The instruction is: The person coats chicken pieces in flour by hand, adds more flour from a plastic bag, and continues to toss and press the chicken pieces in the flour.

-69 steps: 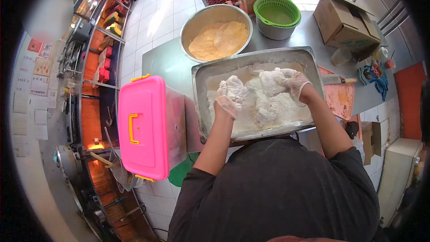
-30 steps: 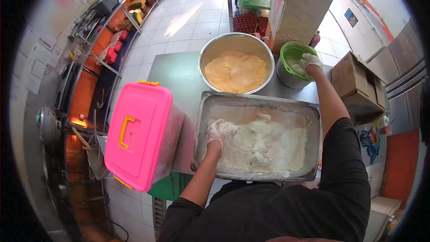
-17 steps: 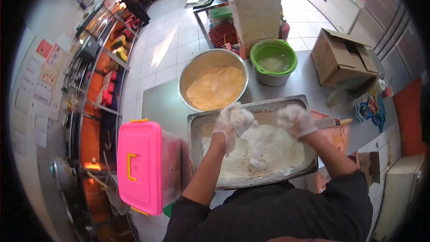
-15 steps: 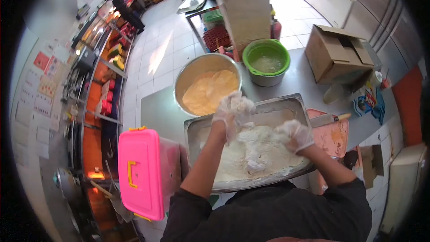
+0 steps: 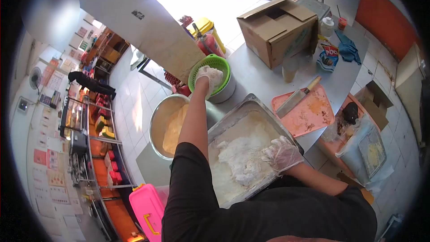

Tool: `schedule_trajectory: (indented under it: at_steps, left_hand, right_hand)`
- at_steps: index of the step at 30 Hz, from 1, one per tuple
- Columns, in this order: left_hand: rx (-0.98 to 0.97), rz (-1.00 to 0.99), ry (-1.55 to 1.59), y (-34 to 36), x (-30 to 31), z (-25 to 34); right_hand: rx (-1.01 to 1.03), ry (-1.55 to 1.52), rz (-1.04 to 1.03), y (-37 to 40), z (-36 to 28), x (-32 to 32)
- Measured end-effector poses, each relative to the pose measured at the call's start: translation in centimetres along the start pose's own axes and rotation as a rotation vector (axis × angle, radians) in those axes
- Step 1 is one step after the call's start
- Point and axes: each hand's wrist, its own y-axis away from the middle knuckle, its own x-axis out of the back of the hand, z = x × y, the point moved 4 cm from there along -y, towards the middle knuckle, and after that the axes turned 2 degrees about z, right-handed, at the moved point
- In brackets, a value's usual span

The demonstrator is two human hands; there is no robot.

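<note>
My left hand [image 5: 209, 80], in a clear glove, reaches into the green basket [image 5: 227, 72], which sits in a metal pot [image 5: 227, 90]. Its fingers are curled round something whitish that I cannot make out. My right hand [image 5: 283, 154], also gloved and dusted white, has its fingers apart at the right edge of a floured heap [image 5: 244, 161]. That heap lies in a large metal tray [image 5: 255, 103] of white powder. Left of the tray stands a steel bowl [image 5: 156, 130] with an orange-yellow mix [image 5: 175, 130].
A cleaver [image 5: 293, 101] lies on a pink board [image 5: 313, 116] right of the tray. Behind are a cardboard box [image 5: 280, 31] and a blue packet [image 5: 328, 57]. A pink lidded box [image 5: 147, 206] is at lower left. Another person [image 5: 92, 83] stands far left.
My left hand has moved from above the tray forward into the green basket. My right hand has come down beside the floured heap, its fingers spreading. The view has turned to the right.
</note>
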Motion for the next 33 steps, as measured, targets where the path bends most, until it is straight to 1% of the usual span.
schedule_trajectory:
  at_steps: [1, 2, 3, 4, 5, 6, 7, 9, 10, 12, 13, 14, 15, 17, 18, 21, 22, 24, 26, 27, 28, 31, 33]
  left_hand:
    - [-0.023, 0.026, -0.012, -0.6, -0.7, -0.6]
    - [-0.046, 0.079, -0.016, -1.0, -1.4, -1.2]
    - [-0.031, 0.177, -0.019, -0.9, -1.5, -2.0]
    - [0.108, 0.295, -0.054, 1.1, 0.2, -0.8]
    - [0.252, 0.416, -0.090, 3.5, 2.4, 0.9]
    - [0.334, 0.347, -0.273, 5.9, 5.5, 5.5]
    - [0.326, 0.373, -0.258, 7.8, 7.4, 8.4]
    - [0.317, 0.431, -0.230, 11.4, 10.3, 11.8]
    - [0.277, 0.448, -0.127, 13.5, 11.3, 12.6]
    - [0.199, 0.476, 0.078, 18.7, 12.3, 13.5]
    - [0.218, 0.502, 0.110, 21.8, 12.6, 14.0]
    - [0.234, 0.531, 0.141, 24.9, 12.8, 14.2]
    - [0.158, 0.573, 0.135, 28.2, 12.2, 13.5]
    - [0.262, 0.570, 0.281, 34.1, 10.9, 11.8]
    - [0.445, 0.521, 0.439, 36.5, 9.9, 10.9]
    - [0.522, 0.571, 0.648, 42.3, 3.8, 7.7]
    - [0.559, 0.537, 0.550, 43.3, 3.3, 9.2]
    - [0.621, 0.441, 0.354, 44.5, 2.6, 12.0]
    - [0.736, 0.325, 0.139, 46.1, 0.6, 11.8]
    - [0.776, 0.270, 0.034, 46.7, -0.8, 11.1]
    - [0.670, 0.364, 0.053, 47.6, -4.0, 8.3]
    - [0.729, 0.132, -0.396, 48.5, -6.6, 4.5]
    - [0.769, 0.294, -0.040, 48.9, -5.5, 2.2]
  right_hand:
    - [0.000, -0.017, -0.025, 0.0, 0.1, -0.1]
    - [0.009, -0.006, 0.027, 0.2, 0.1, 0.3]
    - [0.019, 0.003, 0.075, 0.3, 0.0, 0.7]
    - [0.031, 0.008, 0.118, 0.6, -0.2, 1.0]
    - [0.035, 0.014, 0.090, 0.6, -0.3, 1.3]
    - [0.045, 0.020, 0.065, 0.3, -0.3, 1.6]
    - [0.059, 0.027, 0.042, 0.0, -0.3, 1.9]
    - [0.004, -0.041, -0.069, -0.8, 0.6, 0.5]
    - [-0.021, -0.073, -0.126, -1.4, 0.9, 0.0]
    - [-0.155, -0.037, -0.250, -2.7, 0.5, 2.0]
    - [-0.218, -0.014, -0.311, -3.3, 0.3, 2.7]
    - [-0.252, 0.015, -0.415, -3.8, 1.1, 1.5]
    - [-0.265, 0.026, -0.430, -4.2, 1.4, 1.1]
    - [-0.290, 0.048, -0.464, -5.1, 1.6, 0.4]
    - [-0.344, -0.014, -0.455, -5.6, 1.4, 1.0]
    - [-0.479, -0.095, -0.401, -6.5, 2.2, 0.5]
    - [-0.476, -0.109, -0.358, -6.7, 2.0, 0.9]
    - [-0.487, -0.143, -0.350, -6.7, 2.8, -0.8]
    - [-0.494, -0.152, -0.322, -6.1, 2.8, -1.5]
    - [-0.490, -0.141, -0.292, -6.2, 2.3, -1.1]
    - [-0.486, -0.124, -0.257, -6.1, 2.4, -0.6]
    - [-0.422, -0.004, -0.216, -5.3, 4.4, -3.9]
    - [-0.444, 0.000, -0.203, -4.8, 5.2, -4.9]
